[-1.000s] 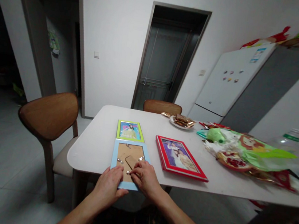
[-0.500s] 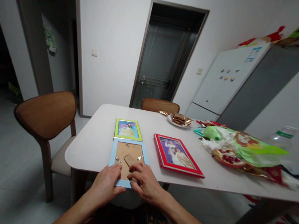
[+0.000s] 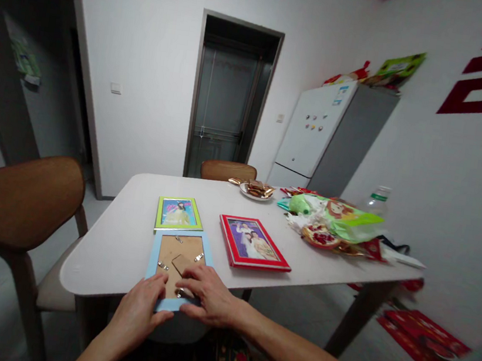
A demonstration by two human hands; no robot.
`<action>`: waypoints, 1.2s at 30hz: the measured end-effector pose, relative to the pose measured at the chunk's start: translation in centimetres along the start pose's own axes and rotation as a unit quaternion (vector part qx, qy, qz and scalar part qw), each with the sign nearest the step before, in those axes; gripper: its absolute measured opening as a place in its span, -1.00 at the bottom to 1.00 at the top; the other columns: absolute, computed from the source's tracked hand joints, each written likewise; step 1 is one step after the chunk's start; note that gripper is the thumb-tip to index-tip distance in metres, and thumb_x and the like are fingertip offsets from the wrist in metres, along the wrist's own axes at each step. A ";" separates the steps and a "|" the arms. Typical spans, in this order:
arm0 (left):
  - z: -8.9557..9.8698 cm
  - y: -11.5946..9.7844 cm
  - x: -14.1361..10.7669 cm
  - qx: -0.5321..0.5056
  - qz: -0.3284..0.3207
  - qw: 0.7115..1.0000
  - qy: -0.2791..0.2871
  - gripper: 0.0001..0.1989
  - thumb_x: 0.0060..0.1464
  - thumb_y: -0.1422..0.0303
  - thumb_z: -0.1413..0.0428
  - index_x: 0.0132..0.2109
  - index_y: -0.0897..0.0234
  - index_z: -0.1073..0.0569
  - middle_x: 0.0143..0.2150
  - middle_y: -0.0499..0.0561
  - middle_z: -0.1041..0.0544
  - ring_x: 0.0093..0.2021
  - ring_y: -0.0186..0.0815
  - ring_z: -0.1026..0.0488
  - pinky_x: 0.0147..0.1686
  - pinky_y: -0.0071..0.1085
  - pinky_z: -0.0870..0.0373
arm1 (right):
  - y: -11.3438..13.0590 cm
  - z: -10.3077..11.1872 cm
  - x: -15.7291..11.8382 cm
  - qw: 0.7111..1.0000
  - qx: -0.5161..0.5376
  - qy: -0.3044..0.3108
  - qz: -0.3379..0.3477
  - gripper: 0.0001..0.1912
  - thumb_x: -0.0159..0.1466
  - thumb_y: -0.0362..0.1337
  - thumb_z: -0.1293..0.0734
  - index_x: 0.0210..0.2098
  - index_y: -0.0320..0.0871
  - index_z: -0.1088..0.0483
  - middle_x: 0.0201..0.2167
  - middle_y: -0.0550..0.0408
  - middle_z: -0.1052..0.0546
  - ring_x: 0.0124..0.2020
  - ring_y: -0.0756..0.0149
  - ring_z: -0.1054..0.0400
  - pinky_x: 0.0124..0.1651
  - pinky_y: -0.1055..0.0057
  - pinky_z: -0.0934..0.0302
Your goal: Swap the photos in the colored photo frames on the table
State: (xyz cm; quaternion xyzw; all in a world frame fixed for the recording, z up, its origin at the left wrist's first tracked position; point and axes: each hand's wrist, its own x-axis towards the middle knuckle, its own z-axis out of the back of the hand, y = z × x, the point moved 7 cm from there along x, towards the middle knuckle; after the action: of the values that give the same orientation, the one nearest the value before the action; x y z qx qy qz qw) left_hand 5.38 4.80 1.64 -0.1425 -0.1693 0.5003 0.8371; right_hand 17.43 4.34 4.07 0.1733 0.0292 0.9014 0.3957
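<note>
A light blue frame (image 3: pixel 154 258) lies back side up at the table's near edge, its brown backing board (image 3: pixel 172 251) showing several metal clips and a cut flap. My left hand (image 3: pixel 142 304) holds the frame's lower left corner, thumb along the bottom edge. On the lower right of the backing, near a bottom clip, rests my right hand (image 3: pixel 205 297), its fingers bent; whether something small is between them is hidden. Touching the blue frame's far side is a green frame (image 3: pixel 180 214) with a picture. To the right lies a red frame (image 3: pixel 252 244), picture side up.
A plate (image 3: pixel 257 192) of wrapped snacks stands at the table's far side. Farther right are a green bag (image 3: pixel 351 221), an opened pomegranate (image 3: pixel 320 236) and a clear bottle (image 3: pixel 376 203). Wooden chairs stand left (image 3: pixel 20 199) and behind (image 3: pixel 228 171) the white table (image 3: pixel 114 229).
The view has turned right, so the table and frames appear farther left. My right hand's fingers have shifted slightly over the lower backing, and more of the bottom clip shows. My left hand remains at the corner.
</note>
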 end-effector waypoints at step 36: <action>0.2 -0.5 -0.4 -0.003 0.026 1.000 -0.014 -0.57 -0.19 0.27 -0.20 -0.13 0.26 -0.32 0.06 0.10 -0.31 0.08 -0.21 -0.20 0.07 -0.26 -0.07 | -4.7 -0.4 2.0 0.965 -0.162 -0.027 -0.204 -0.76 0.17 -0.26 -0.11 -0.42 -0.22 -0.36 -0.31 -0.06 -0.38 -0.22 0.20 -0.14 -0.24 0.32 0.04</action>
State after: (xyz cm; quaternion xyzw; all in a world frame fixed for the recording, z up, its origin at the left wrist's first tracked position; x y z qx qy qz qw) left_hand 5.46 4.22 1.98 -0.1422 -0.1788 0.5235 0.8208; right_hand 19.38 9.00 3.40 0.1220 -0.0933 0.7893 0.5945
